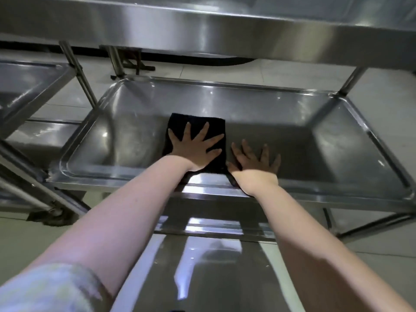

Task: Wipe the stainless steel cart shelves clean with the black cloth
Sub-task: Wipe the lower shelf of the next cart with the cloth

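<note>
- Left hand (pixel 195 147) lay spread flat on black cloth (pixel 216 129), mid cart shelf (pixel 337 140), likely for even wiping pressure.
- Right hand (pixel 256 161) spread flat just beside cloth, on bare steel, probably bracing.

I have both hands flat in the middle shelf (pixel 292 140), the left hand (pixel 195 149) on the black cloth (pixel 216 124) and the right hand (pixel 256 158) on bare steel just beside it. Right of my right hand the shelf floor lies open up to the sloped side wall. Left of the cloth it is open to the other wall, and beyond the cloth to the back wall. A raised rim (pixel 112 179) bounds the floor on every side. The top shelf (pixel 202 25) hangs overhead and caps the room above my hands. Upright posts (pixel 116 61) (pixel 352 81) stand at the back corners, with an open gap between them. A second cart (pixel 29 86) crowds the left side.
</note>
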A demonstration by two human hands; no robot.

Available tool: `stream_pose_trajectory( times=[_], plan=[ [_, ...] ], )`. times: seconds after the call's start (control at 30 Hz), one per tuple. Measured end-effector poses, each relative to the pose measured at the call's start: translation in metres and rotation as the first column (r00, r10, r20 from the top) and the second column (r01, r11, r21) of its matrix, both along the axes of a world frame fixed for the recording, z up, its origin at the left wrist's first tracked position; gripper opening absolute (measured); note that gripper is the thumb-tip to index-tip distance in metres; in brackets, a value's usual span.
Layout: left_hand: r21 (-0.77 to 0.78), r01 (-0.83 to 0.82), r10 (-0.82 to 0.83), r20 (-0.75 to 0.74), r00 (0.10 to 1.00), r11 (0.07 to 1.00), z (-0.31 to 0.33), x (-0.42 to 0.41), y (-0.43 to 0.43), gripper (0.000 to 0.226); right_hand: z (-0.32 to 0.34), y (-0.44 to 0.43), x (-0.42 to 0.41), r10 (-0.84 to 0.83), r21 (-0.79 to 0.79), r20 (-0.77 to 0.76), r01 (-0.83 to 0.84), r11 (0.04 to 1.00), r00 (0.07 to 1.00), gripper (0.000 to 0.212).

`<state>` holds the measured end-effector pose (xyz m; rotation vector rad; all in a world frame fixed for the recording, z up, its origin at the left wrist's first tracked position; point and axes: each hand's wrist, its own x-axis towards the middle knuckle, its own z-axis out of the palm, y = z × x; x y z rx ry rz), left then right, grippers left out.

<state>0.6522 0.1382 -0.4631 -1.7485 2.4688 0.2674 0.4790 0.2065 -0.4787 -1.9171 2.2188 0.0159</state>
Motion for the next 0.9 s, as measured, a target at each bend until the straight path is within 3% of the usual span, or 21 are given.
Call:
stream_pose_trajectory(
  times=[0.2,0.4,0.53,0.6,0.9],
  plan=[
    [-0.04,-0.038,0.038,0.016,0.999,0.999,-0.003,-0.053,-0.047,0.055,0.0,-0.002,-0.007,-0.034,-0.055,0.054,0.037,0.998,0.998,0.061],
    [-0.032,-0.024,0.024,0.026,0.999,0.999,-0.003,-0.05,-0.036,0.055,0.01,0.012,-0.063,0.144,-0.03,0.06,-0.142,0.989,0.988,0.061],
    [-0.031,-0.03,0.031,0.025,0.999,0.999,-0.002,-0.052,-0.031,0.055,0.011,0.038,-0.145,-0.053,0.012,0.021,0.053,0.999,0.998,0.06],
    [-0.024,-0.031,0.032,0.026,0.999,0.999,0.0,-0.054,-0.026,0.055,0.008,0.045,-0.159,-0.065,-0.009,0.016,0.066,0.998,0.998,0.059],
    [-0.001,0.084,-0.084,-0.079,0.993,0.996,-0.01,-0.103,0.1,0.053,-0.001,0.039,-0.161,-0.06,-0.048,0.004,0.06,0.997,0.998,0.062]
  ],
)
